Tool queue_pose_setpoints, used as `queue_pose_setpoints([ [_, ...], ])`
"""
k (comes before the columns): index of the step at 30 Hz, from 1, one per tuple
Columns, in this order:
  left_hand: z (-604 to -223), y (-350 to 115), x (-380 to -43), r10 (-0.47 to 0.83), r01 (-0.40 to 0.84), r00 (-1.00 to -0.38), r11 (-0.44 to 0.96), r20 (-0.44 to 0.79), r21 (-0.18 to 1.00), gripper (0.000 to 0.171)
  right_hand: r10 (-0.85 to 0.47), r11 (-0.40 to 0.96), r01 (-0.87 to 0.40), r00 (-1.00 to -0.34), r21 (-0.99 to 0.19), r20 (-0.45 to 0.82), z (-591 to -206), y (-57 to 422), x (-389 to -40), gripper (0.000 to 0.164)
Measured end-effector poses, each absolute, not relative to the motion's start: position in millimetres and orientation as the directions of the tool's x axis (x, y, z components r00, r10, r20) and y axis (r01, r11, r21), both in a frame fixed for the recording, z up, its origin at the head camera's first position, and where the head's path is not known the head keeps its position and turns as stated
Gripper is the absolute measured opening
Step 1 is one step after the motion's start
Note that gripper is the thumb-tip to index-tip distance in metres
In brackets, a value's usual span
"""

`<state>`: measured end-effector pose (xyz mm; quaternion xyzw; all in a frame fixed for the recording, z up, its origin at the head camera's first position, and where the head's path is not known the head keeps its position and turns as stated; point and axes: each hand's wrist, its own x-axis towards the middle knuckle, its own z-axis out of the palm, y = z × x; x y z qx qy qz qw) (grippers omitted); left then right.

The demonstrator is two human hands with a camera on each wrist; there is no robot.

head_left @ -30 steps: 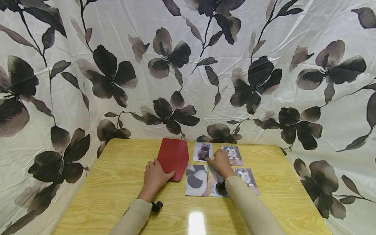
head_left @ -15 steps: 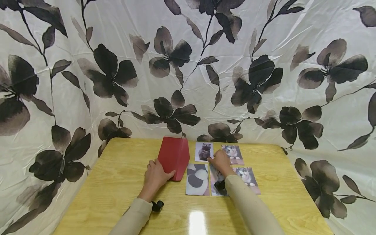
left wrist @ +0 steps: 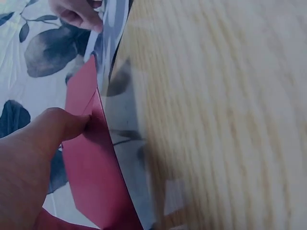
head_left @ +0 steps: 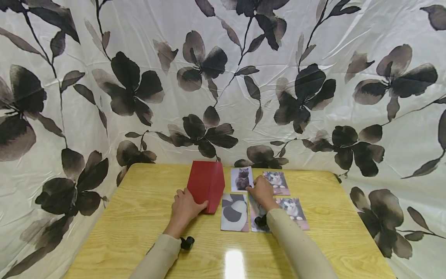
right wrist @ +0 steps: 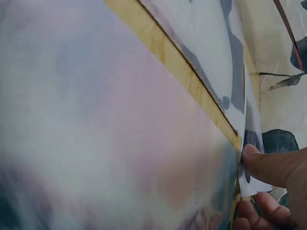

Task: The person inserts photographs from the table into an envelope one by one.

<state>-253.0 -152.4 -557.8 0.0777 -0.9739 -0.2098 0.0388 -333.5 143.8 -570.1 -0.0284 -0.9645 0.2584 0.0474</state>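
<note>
My left hand (head_left: pixel 186 211) grips a red paper envelope (head_left: pixel 203 182) by its left side and near end. In the left wrist view, the thumb lies on the red envelope (left wrist: pixel 93 163), near a crease. My right hand (head_left: pixel 263 192) pinches the lower right corner of a photo card of a dark cat (head_left: pixel 242 179). Its thumb is on the face of the card (right wrist: pixel 253 129) in the right wrist view, with the fingers behind. Below lie a grey-and-white photo card (head_left: pixel 235 213) and another card (head_left: pixel 256 217), partly hidden by my right wrist.
Two photo cards of a white-and-grey cat, an upper card (head_left: pixel 277 182) and a lower card (head_left: pixel 294 211), lie to the right on the wooden table (head_left: pixel 139 193). A floral curtain (head_left: pixel 223 97) hangs behind the table's far edge.
The dark cat card's far edge has shifted slightly upward in the head view, with my right hand at its corner. The envelope's right part tilts a little differently. My left hand stays nearly still.
</note>
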Motion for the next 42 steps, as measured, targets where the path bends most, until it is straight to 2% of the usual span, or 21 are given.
queue_pose_setpoints([
  [9, -560.3, -153.6, -252.0, -0.167, -0.132, -0.985, 0.902, 0.052, 0.412, 0.102, 0.064, 0.826, 0.013, -0.995, -0.564, 0.071, -569.8, 146.7, -331.9, 0.039],
  [16, -561.2, -149.6, -246.6, -0.164, -0.135, -0.986, 0.904, 0.037, 0.405, 0.103, 0.048, 0.677, 0.060, -0.998, -0.734, -0.038, -563.4, 158.7, -332.5, 0.032],
  [20, -560.7, -147.3, -246.1, -0.164, -0.135, -0.986, 0.909, 0.042, 0.393, 0.101, 0.050, 0.604, 0.078, -0.997, -0.793, -0.060, -560.1, 162.5, -330.8, 0.028],
  [35, -563.6, -142.4, -244.7, -0.172, -0.146, -0.984, 0.913, 0.035, 0.382, 0.099, 0.097, 0.356, 0.012, -0.995, -0.934, 0.024, -555.4, 168.2, -314.5, 0.027],
  [42, -562.3, -139.9, -247.2, -0.172, -0.136, -0.983, 0.915, 0.062, 0.381, 0.103, 0.074, 0.344, -0.003, -0.997, -0.939, 0.030, -550.2, 159.4, -310.5, 0.029],
])
